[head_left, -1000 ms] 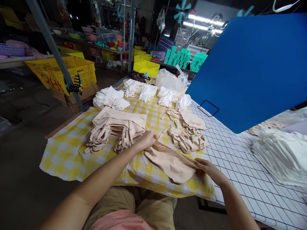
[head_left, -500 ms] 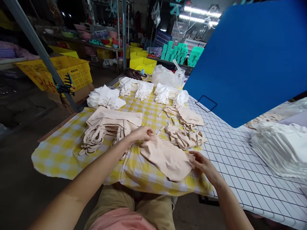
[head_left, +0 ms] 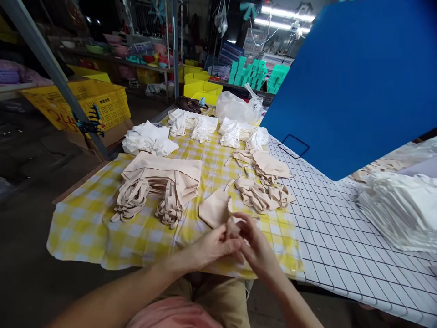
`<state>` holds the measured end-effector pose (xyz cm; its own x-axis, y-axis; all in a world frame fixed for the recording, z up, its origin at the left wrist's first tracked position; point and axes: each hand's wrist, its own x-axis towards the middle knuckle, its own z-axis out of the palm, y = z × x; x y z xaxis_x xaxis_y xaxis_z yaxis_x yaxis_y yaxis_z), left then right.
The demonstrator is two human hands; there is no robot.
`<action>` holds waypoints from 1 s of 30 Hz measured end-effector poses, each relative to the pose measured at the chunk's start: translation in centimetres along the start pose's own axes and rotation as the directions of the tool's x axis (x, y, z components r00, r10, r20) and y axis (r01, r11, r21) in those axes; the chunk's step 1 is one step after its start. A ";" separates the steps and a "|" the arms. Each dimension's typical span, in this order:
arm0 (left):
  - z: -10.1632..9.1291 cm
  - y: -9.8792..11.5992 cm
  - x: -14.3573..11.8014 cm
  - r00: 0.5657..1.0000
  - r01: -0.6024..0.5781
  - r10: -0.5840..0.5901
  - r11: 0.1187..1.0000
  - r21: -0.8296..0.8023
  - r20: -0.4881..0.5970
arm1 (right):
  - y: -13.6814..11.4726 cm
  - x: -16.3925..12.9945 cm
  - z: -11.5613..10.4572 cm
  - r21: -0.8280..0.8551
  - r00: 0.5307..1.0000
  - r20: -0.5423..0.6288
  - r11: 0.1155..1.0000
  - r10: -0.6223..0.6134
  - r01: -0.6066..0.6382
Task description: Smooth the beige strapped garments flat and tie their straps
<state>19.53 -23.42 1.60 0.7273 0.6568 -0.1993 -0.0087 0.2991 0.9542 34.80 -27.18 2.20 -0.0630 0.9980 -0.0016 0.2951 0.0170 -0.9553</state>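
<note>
A beige cloth piece (head_left: 214, 208) lies near the table's front edge, its right part bunched up between my hands. My left hand (head_left: 218, 246) pinches the gathered part from the left, thumb on top. From the right, my right hand (head_left: 251, 237) has its curled fingers on the same bunched fabric. Exactly how the fingertips hold it is partly hidden. To the left sits a stack of folded beige cloth pieces with straps (head_left: 162, 171), the straps hanging in loops toward me. Crumpled beige cloth pieces (head_left: 257, 193) lie just beyond my right hand.
White cloth bundles (head_left: 148, 139) and a clear plastic bag (head_left: 235, 108) are at the back of the yellow checked tablecloth (head_left: 82, 237). A blue board (head_left: 348, 86) juts in at right, above a white grid cloth (head_left: 334, 246) bearing a white stack (head_left: 398, 212).
Both hands have come together near the front edge. The beige cloth, spread flat before, is now gathered and folded on its right side between them.
</note>
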 end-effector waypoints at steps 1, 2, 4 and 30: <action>0.0 -0.7 -0.7 0.999 -0.027 0.024 0.993 -0.115 -0.023 | -0.1 0.1 1.3 0.062 0.998 0.063 0.998 -0.002 -0.002; -0.2 -1.4 -1.2 0.997 -0.049 0.037 0.978 -0.204 -0.062 | -0.1 0.3 2.4 0.123 0.992 0.125 0.992 -0.002 -0.014; -1.0 -2.5 -2.1 0.982 -0.054 -0.001 0.956 -0.287 -0.188 | 0.1 1.0 3.7 0.201 0.972 0.233 0.979 -0.014 -0.034; -7.2 10.6 -11.0 0.959 -0.088 0.111 0.991 0.097 -0.262 | -3.3 -2.8 -8.8 -0.387 0.992 0.127 0.920 -0.012 0.061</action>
<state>6.49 -22.53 12.30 0.5161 0.8444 -0.1436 -0.0062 0.1714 0.9852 42.40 -29.48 7.92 -0.1872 0.9819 -0.0277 0.6368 0.0998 -0.7646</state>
